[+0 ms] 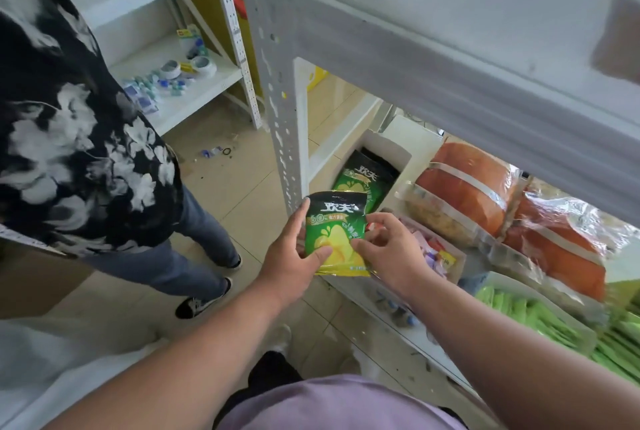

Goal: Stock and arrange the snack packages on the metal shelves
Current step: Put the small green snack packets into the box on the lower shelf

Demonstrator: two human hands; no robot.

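Green in both my hands: one snack packet, black at the top and yellow toward the bottom, held out in front of the metal shelf at about the height of its lower level. My left hand grips the packet's left edge, thumb laid across the printed front and fingers curled up behind, the forefinger reaching to the top corner. My right hand pinches the right edge between thumb and bent fingers. I judge the two-handed hold is there to keep the packet flat and face-up, so I can see which way the print runs before it goes in.

The place for it seems plain enough — a white box sits at the near end of the lower shelf, just past the upright post, and a matching green packet already stands in it, print facing out. Mine is near that box but not yet in it.

Further along the same shelf lie a tray of small pink and purple sweets, orange bags bound with clear tape, and pale green packs in another white box — each sort kept to itself. Another person in a black floral shirt stands at my left.
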